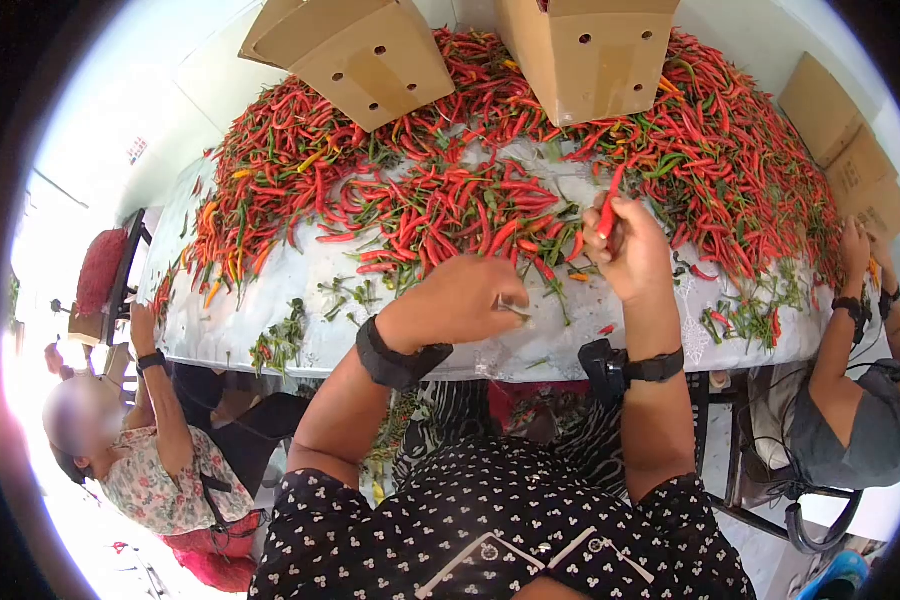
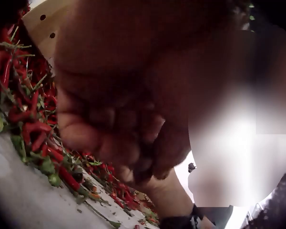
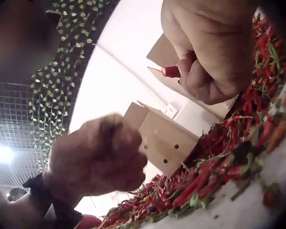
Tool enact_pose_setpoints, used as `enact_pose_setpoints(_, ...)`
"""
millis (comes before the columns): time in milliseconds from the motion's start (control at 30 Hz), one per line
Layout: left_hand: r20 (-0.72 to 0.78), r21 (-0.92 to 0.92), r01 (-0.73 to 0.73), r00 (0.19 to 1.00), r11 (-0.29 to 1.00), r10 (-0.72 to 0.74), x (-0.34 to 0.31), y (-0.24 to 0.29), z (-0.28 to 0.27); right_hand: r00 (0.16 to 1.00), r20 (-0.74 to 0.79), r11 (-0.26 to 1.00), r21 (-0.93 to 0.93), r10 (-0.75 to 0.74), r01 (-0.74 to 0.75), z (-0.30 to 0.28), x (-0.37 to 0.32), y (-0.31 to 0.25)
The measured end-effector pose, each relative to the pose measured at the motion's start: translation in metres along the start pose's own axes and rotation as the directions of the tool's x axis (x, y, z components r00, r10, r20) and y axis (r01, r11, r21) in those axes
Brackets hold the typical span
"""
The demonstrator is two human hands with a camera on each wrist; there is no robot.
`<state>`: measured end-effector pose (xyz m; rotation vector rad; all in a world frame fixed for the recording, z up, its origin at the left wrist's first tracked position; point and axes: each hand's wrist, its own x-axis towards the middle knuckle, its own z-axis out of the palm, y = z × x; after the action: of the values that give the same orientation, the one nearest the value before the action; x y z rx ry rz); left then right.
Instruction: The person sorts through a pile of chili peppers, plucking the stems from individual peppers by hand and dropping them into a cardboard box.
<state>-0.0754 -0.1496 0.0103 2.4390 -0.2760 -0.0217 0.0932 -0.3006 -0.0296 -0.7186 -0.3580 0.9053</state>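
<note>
Over the front of the table, my right hand (image 1: 632,245) holds a red chili pepper (image 1: 611,203) between thumb and fingers, its tip pointing up and away. The chili's blunt end (image 3: 170,71) pokes out of the curled fingers in the right wrist view. To the left, my left hand (image 1: 455,305) is curled with the thumb against the fingers, pinching a small green chili stem (image 1: 515,313). A loose pile of red chilies (image 1: 450,205) with green stems lies just beyond both hands. In the left wrist view the left palm is dark and its fingers are bent inward.
Two cardboard boxes (image 1: 370,65) (image 1: 595,60) stand among large chili heaps (image 1: 730,150) at the back. Plucked green stems (image 1: 282,338) lie along the front of the white-covered table (image 1: 310,270). One person (image 1: 175,450) sits at the left; another person's arms (image 1: 845,310) reach in at right.
</note>
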Motion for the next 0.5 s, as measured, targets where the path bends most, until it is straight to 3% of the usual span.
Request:
enact_pose_setpoints(67, -0.141, 0.228, -0.099, 0.981, 0.969, 0.133, 0.002, -0.008, 0.002, 0.989, -0.136, 0.996, 0.064, -0.057, 0.066, 0.010, -0.003, -0.006)
enact_pose_setpoints(167, -0.142, 0.217, -0.150, 0.973, 0.965, 0.183, 0.022, -0.010, 0.005, 0.989, -0.139, 0.998, 0.034, -0.054, 0.059, 0.014, -0.003, -0.005)
enact_pose_setpoints(300, -0.090, 0.275, -0.157, 0.978, 0.949, 0.188, 0.045, -0.015, 0.023, 0.990, -0.128, 0.996, -0.061, -0.067, 0.060, 0.010, -0.002, -0.004)
enact_pose_setpoints(367, -0.079, 0.413, -0.091, 0.988, 0.906, 0.135, 0.050, -0.016, 0.033, 0.985, -0.155, 0.995, -0.069, -0.076, 0.066, 0.008, -0.002, -0.004)
enact_pose_setpoints(500, -0.049, 0.417, -0.094, 0.991, 0.904, 0.125, 0.052, -0.022, 0.029, 0.981, -0.175, 0.996, -0.044, -0.086, 0.079, 0.007, -0.003, -0.006)
